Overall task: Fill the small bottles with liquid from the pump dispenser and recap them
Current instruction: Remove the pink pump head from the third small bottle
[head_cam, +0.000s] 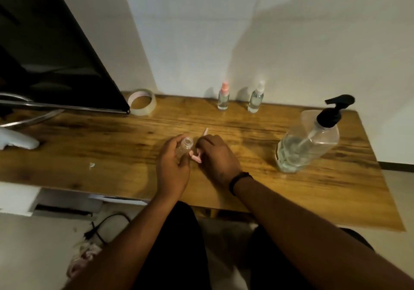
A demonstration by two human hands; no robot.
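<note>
My left hand [172,168] grips a small clear bottle [185,147] with its mouth uncapped, held just above the wooden table [112,146]. Right beside it, my right hand [216,155] holds the pink spray cap [195,157]; its thin tube [205,131] pokes out past my fingers. At the back of the table stand two capped small bottles: one with a pink sprayer [223,97] and one with a clear sprayer [256,98]. The large clear pump dispenser [309,142] with a black pump head stands at the right, partly filled.
A roll of clear tape [142,101] lies at the back left next to a dark monitor [51,54] on a metal stand. A white object [18,140] sits at the far left. A white wall lies behind the table; a cable [98,229] runs below.
</note>
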